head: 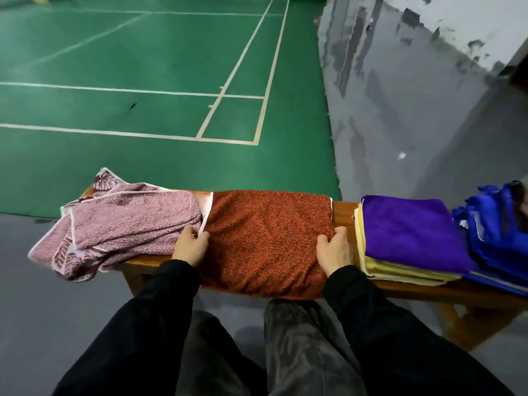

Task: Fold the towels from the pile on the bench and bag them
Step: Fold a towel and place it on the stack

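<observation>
1. Standing over the long wooden bench (341,208), which runs across my view beside the green court floor (143,81), I am partway through the job: some towels are folded, one is under my hands, and at least one waits.

2. The rust-red towel (268,238) lies flat across the middle of the bench, its near edge hanging over the front. This is the fold in hand, I judge: it already looks doubled, and another fold should bring it down to the size of the stack.

3. The pink patterned towel (125,224) sits crumpled at the left end, touching the red one. I count one unfolded towel there; that is what remains of the pile.

4. On the right, just beside the red towel, is the folded stack: one purple towel (411,227) on top, yellow towels (400,271) beneath it. I cannot count the yellow layers with certainty.

5. The blue bag (497,224) is bunched at the far right end, touching the stack. I see one, and nothing is visibly in it yet.

6. My left hand (191,247) pinches the red towel's left edge; my right hand (334,250) has its fingers curled over the right edge.

7. Next, I think, both hands must lift their edges together and keep the corners matched.
</observation>
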Demonstrator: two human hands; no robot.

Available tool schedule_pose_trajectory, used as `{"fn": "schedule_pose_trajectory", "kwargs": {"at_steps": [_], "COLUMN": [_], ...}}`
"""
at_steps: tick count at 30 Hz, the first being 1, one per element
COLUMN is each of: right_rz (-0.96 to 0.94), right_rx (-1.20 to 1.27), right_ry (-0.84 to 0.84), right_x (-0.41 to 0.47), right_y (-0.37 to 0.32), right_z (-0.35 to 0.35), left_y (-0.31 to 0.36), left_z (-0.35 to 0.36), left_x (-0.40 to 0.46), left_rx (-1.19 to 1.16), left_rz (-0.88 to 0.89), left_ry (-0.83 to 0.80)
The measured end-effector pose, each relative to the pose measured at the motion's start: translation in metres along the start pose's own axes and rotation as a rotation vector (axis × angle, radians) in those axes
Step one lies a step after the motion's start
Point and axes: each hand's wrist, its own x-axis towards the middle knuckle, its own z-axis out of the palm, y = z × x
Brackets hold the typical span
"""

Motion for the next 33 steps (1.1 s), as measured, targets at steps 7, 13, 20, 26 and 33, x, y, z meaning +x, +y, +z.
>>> {"fn": "schedule_pose_trajectory", "kwargs": {"at_steps": [7,13,20,26,33], "right_rz": [-0.145,-0.276,-0.576,-0.755,-0.714], "right_rx": [0.404,0.425,-0.145,-0.120,0.137], "right_ry": [-0.074,-0.109,0.093,0.290,0.277], "right_x": [0.010,0.001,-0.005,-0.008,-0.053], "right_y": [-0.015,-0.035,-0.075,-0.126,-0.047], "right_z": [-0.020,-0.059,-0.087,-0.108,-0.087], "left_y": [0.019,0.032,0.054,0.102,0.021], "left_z": [-0.009,-0.060,-0.117,-0.139,-0.096], "left_x": [-0.004,-0.021,-0.031,-0.026,-0.061], "left_rx": [-0.536,-0.679,-0.077,-0.092,0.004], "left_rz": [-0.098,0.117,0.624,0.799,0.877], "left_ry": [-0.265,-0.262,0.104,0.399,0.330]}}
